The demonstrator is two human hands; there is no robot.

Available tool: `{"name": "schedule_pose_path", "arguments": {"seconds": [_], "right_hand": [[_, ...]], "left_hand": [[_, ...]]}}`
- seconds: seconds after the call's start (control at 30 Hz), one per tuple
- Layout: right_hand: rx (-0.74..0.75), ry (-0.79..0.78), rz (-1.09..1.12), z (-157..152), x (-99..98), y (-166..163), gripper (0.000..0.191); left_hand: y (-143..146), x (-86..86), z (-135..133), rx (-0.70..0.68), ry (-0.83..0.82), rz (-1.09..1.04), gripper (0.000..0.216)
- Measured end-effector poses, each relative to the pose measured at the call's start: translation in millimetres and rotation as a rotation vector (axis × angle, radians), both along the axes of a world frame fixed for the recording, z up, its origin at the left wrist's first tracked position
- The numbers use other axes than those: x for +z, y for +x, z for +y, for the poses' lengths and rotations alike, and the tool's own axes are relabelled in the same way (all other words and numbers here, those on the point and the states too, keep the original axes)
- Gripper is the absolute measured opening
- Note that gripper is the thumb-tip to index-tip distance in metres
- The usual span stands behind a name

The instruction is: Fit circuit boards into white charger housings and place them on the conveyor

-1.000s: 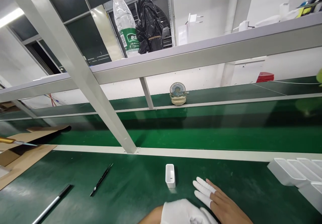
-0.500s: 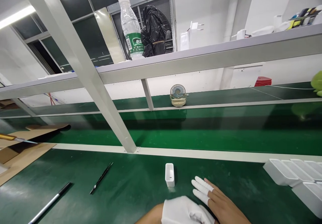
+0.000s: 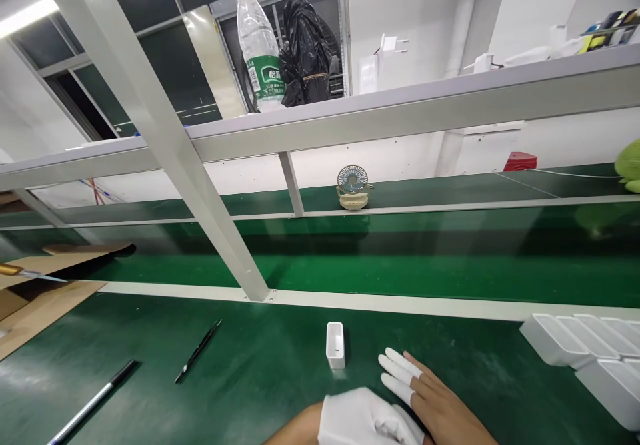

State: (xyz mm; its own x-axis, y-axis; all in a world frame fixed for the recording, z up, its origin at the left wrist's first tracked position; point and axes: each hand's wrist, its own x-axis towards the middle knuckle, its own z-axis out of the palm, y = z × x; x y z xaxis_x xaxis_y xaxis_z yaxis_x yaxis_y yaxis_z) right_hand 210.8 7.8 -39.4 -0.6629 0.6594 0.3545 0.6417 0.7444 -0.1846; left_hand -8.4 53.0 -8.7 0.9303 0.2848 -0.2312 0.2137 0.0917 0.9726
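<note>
My left hand wears a white glove and sits at the bottom edge, fingers curled in against my right hand; what is under them is hidden. Flat on the green mat lies my right hand, fingers stretched out, two of them capped with white finger cots. A small white box-shaped part stands upright on the mat, a short way ahead and left of my right fingertips, untouched.
Black tweezers and a dark pen lie to the left, beside cardboard. White trays are stacked at the right. A slanted frame post meets the conveyor rail. A small fan stands beyond; a bottle is on the shelf.
Both hands stay almost where they were, drifting slightly left in the picture as my head shifts. The white part and the tools have not moved.
</note>
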Motion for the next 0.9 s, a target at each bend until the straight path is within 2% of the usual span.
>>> {"name": "schedule_pose_path", "arguments": {"seconds": [0.13, 0.23, 0.37, 0.47, 0.57, 0.77, 0.9], "right_hand": [[0.000, 0.041, -0.032, 0, -2.6, 1, 0.062], [-0.003, 0.077, -0.019, 1, -3.0, 1, 0.057], [-0.023, 0.184, -0.053, 3, -2.1, -1, 0.035], [-0.025, 0.216, -0.053, 3, -0.1, -2, 0.025], [-0.021, 0.211, -0.034, 4, 1.9, -3, 0.022], [-0.009, 0.159, -0.010, 3, 1.6, -2, 0.025], [-0.008, 0.082, 0.079, 1, -9.3, 1, 0.027]], "left_hand": [[-2, 0.0, -1, -0.001, -0.005, 0.007, 0.060], [1, 11.0, -2, -0.011, 0.030, -0.002, 0.055], [15, 30.2, 3, 0.006, 0.103, -0.008, 0.055], [26, 37.8, 11, 0.001, 0.137, 0.000, 0.055], [26, 34.1, 13, -0.016, 0.148, 0.015, 0.054], [3, 9.7, -1, 0.019, 0.022, 0.009, 0.047], [-1, 8.2, -2, 0.022, -0.019, 0.009, 0.053]]}}
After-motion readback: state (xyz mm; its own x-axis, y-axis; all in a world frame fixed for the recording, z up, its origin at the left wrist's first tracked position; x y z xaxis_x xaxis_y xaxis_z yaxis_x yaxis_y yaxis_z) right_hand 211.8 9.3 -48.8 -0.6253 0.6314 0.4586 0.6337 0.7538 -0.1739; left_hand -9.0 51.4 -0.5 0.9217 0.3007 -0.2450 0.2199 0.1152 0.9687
